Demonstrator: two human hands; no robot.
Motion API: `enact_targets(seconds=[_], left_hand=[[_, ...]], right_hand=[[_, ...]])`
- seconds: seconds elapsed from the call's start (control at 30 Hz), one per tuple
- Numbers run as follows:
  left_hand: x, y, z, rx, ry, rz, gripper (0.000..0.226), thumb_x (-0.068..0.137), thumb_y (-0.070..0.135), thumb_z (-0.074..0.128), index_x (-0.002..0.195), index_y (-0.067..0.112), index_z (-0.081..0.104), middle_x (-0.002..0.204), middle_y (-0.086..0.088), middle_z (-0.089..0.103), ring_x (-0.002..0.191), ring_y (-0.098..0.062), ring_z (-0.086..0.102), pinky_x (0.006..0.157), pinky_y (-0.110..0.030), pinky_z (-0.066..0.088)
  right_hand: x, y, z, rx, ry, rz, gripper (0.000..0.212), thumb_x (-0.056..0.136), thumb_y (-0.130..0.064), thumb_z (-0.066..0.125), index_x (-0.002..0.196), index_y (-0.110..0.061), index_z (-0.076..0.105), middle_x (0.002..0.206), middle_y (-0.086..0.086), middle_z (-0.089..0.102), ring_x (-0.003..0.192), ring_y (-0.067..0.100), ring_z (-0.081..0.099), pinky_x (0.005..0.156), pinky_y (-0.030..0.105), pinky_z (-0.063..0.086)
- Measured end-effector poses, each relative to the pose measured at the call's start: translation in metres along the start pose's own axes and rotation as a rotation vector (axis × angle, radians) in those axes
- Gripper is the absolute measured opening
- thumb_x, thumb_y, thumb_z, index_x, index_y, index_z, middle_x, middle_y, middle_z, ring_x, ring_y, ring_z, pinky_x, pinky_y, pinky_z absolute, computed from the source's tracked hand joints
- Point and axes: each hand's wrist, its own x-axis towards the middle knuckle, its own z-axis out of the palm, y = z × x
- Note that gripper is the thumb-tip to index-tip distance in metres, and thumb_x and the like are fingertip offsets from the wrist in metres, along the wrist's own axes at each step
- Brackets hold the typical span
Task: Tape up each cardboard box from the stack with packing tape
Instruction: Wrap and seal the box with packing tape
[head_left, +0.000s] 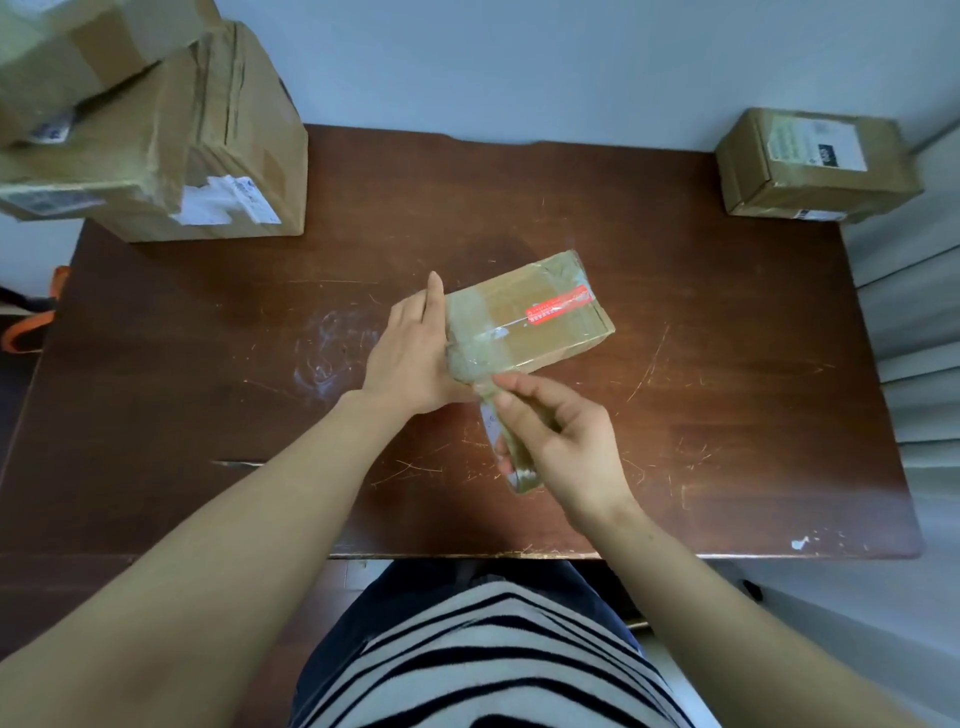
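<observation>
A small flat cardboard box (540, 322) with a red label lies tilted in the middle of the brown table (208, 338). My left hand (413, 353) presses flat against its left end, fingers straight. My right hand (558, 436) grips a roll of clear packing tape (517, 462) just below the box's near corner. A strip of tape runs from the roll up onto the box's near left corner, where shiny tape covers the end.
A stack of larger cardboard boxes (171, 140) stands at the table's back left corner. Another small box (815, 166) with a white label sits at the back right. An orange strap (31, 322) lies past the table's left edge.
</observation>
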Motion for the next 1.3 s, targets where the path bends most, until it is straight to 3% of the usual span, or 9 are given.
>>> enact_targets(seconds=[0.3, 0.47, 0.53, 0.63, 0.8, 1.0, 1.1, 1.23, 1.3], left_hand=[[0.003, 0.003, -0.001, 0.13, -0.019, -0.003, 0.131, 0.063, 0.04, 0.084, 0.152, 0.014, -0.008, 0.157, -0.004, 0.012, 0.144, -0.022, 0.007, 0.11, -0.04, 0.031], [0.005, -0.001, -0.009, 0.342, -0.213, 0.037, 0.134, 0.064, 0.033, 0.08, 0.147, 0.008, -0.023, 0.158, -0.01, -0.019, 0.146, -0.025, -0.016, 0.117, -0.041, -0.01], [0.01, 0.008, -0.015, 0.287, -0.253, -0.018, 0.117, 0.075, 0.038, 0.066, 0.149, 0.009, -0.019, 0.156, -0.009, -0.029, 0.144, -0.023, -0.025, 0.116, -0.044, -0.016], [0.022, 0.031, -0.003, 0.251, -0.03, 0.034, 0.081, 0.096, 0.051, 0.033, 0.152, 0.01, -0.007, 0.158, -0.009, -0.021, 0.146, -0.021, -0.02, 0.116, -0.041, -0.014], [0.026, 0.034, 0.036, 0.419, 0.132, 0.076, 0.081, 0.093, 0.064, 0.004, 0.151, 0.01, -0.011, 0.16, -0.012, -0.014, 0.147, -0.023, -0.014, 0.12, -0.041, -0.008], [0.024, 0.023, 0.025, 0.457, 0.014, 0.219, 0.117, 0.072, 0.087, 0.005, 0.149, 0.0, -0.013, 0.156, -0.021, -0.019, 0.146, -0.029, -0.018, 0.116, -0.039, -0.015], [0.023, 0.025, 0.024, 0.512, -0.022, 0.245, 0.114, 0.072, 0.081, 0.004, 0.15, 0.0, -0.009, 0.156, -0.026, -0.014, 0.146, -0.034, -0.013, 0.116, -0.041, -0.014], [0.024, 0.019, 0.022, 0.592, -0.069, 0.295, 0.094, 0.092, 0.062, 0.026, 0.148, 0.0, -0.016, 0.154, -0.026, -0.021, 0.145, -0.037, -0.016, 0.116, -0.044, -0.013], [0.025, 0.016, 0.024, 0.586, -0.061, 0.294, 0.099, 0.091, 0.066, 0.033, 0.149, 0.001, -0.015, 0.155, -0.025, -0.019, 0.145, -0.037, -0.015, 0.117, -0.045, -0.012]], right_hand=[[0.031, 0.035, 0.001, -0.068, 0.073, 0.326, 0.017, 0.092, -0.01, 0.062, 0.107, -0.008, 0.068, 0.054, 0.008, 0.061, 0.039, 0.016, 0.054, 0.045, 0.023, 0.051], [0.054, 0.024, 0.006, -0.032, 0.049, 0.415, 0.008, 0.092, -0.008, 0.061, 0.096, -0.003, 0.067, 0.052, 0.01, 0.058, 0.036, 0.016, 0.053, 0.045, 0.026, 0.052], [0.063, 0.022, 0.007, -0.021, 0.042, 0.43, 0.01, 0.092, -0.008, 0.062, 0.096, 0.0, 0.067, 0.048, 0.009, 0.057, 0.036, 0.016, 0.054, 0.047, 0.027, 0.052], [0.065, 0.019, 0.007, 0.002, 0.027, 0.428, 0.011, 0.092, -0.008, 0.061, 0.09, 0.0, 0.069, 0.047, 0.007, 0.057, 0.035, 0.015, 0.054, 0.046, 0.025, 0.052], [0.058, 0.015, -0.001, 0.001, 0.035, 0.483, 0.013, 0.087, -0.001, 0.053, 0.078, -0.001, 0.063, 0.054, 0.012, 0.056, 0.034, 0.017, 0.051, 0.04, 0.019, 0.045], [0.054, 0.018, -0.006, 0.114, 0.024, 0.507, 0.019, 0.078, 0.006, 0.042, 0.082, 0.003, 0.06, 0.052, 0.014, 0.056, 0.039, 0.023, 0.052, 0.046, 0.024, 0.048], [0.053, 0.021, -0.005, 0.129, 0.009, 0.479, 0.031, 0.08, 0.007, 0.041, 0.101, 0.008, 0.064, 0.056, 0.012, 0.06, 0.044, 0.023, 0.057, 0.053, 0.029, 0.051], [0.046, 0.019, -0.006, 0.115, -0.092, 0.436, 0.029, 0.084, 0.012, 0.041, 0.103, 0.004, 0.062, 0.08, 0.015, 0.062, 0.056, 0.028, 0.058, 0.06, 0.036, 0.054], [0.045, 0.019, -0.006, 0.096, -0.118, 0.433, 0.026, 0.088, 0.008, 0.042, 0.106, -0.001, 0.059, 0.078, 0.021, 0.06, 0.053, 0.028, 0.057, 0.057, 0.035, 0.054]])
